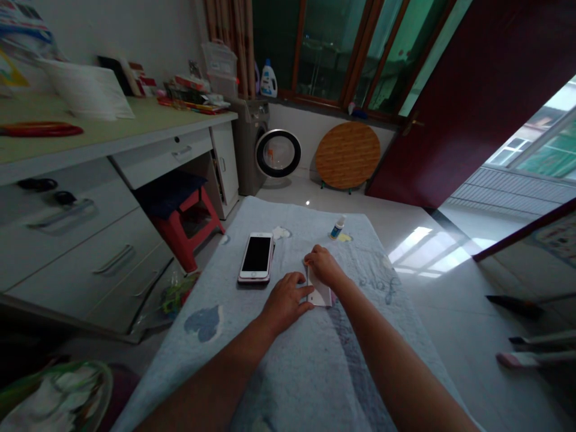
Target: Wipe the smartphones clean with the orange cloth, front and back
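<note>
Room, left to right: a desk (pixel 157 122) with a smooth yellow-green top and flat white drawer fronts; a red plastic stool (pixel 182 219) with a dark blue seat; a grey washing machine (pixel 249 153), its round glass door swung out; a round board (pixel 347 156) of striped, wood-grained surface leaning on the wall; a dark red door (pixel 427 114), and glossy pale floor tiles (pixel 418 288) catching light. Work surface: soft light-blue cloth (pixel 292 375), creased, heart-patterned.

On the cloth, left to right: a white-framed phone (pixel 256 257), black glass face up, lay apart from the hands, near the left one. The left hand (pixel 283 303) rested palm down, fingers spread, thumb and fingertips touching the left edge of a white flat piece (pixel 320 296). This piece, thin and roughly rectangular with a small dark spot at lower left, lay between the hands; a pinkish edge showed at its right. The right hand (pixel 327 268) was curled over its far end; could not tell whether the fingertips pinched it. A small white-capped bottle (pixel 337 228) with a blue label stood beyond the right hand
</note>
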Tool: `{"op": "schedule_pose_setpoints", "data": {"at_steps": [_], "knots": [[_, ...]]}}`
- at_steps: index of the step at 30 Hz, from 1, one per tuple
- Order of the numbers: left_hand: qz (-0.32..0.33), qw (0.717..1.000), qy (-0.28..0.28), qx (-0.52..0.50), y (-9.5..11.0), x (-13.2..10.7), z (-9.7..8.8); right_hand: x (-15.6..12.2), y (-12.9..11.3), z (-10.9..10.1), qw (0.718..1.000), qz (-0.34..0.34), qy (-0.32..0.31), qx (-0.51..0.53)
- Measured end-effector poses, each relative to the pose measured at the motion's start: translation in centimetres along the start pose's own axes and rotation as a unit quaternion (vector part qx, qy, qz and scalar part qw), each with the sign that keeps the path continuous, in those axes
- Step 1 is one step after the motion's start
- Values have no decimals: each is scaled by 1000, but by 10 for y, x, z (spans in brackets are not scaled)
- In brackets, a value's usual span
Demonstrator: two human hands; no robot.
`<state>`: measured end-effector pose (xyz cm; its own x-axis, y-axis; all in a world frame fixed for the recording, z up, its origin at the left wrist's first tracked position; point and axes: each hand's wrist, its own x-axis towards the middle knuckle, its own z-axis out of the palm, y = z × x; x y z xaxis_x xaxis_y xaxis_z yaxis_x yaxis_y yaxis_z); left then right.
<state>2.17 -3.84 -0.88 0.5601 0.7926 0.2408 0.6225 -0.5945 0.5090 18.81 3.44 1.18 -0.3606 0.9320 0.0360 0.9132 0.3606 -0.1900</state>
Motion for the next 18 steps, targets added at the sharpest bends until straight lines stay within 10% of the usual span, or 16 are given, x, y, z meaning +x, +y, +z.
{"op": "schedule_pose_setpoints", "data": {"at_steps": [11,18], "knots": [[-39,996,76,3,-4,-1,10,-44,-22,4,998,-43,-22,40],[16,999,-29,-3,-8,-2,4,-77,-36,4,992,-51,5,115]]}}
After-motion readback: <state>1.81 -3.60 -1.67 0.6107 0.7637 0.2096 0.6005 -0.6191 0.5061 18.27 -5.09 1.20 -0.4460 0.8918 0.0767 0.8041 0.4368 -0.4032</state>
